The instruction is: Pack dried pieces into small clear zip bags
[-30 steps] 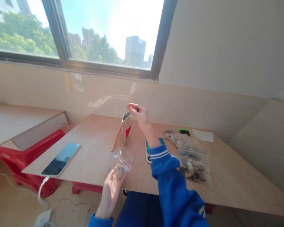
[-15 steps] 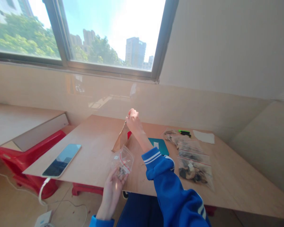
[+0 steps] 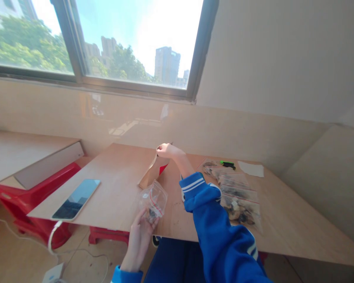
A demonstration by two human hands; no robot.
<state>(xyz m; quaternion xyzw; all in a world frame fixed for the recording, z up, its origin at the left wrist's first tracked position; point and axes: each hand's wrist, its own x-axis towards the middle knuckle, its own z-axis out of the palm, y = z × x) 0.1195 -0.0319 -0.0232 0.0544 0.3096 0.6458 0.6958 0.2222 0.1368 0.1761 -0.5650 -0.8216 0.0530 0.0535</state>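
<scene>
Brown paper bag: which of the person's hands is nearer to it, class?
Right. The right hand is at the top of the brown paper bag; the left hand is lower in view, apart from it, holding a clear zip bag.

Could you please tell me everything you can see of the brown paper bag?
The brown paper bag stands on the table, slanting rightward in the view. It looks papery, with a red patch on its right side. The right hand seems to touch its top, hiding opening and contents. A clear plastic bag appears in front of its lower end.
</scene>
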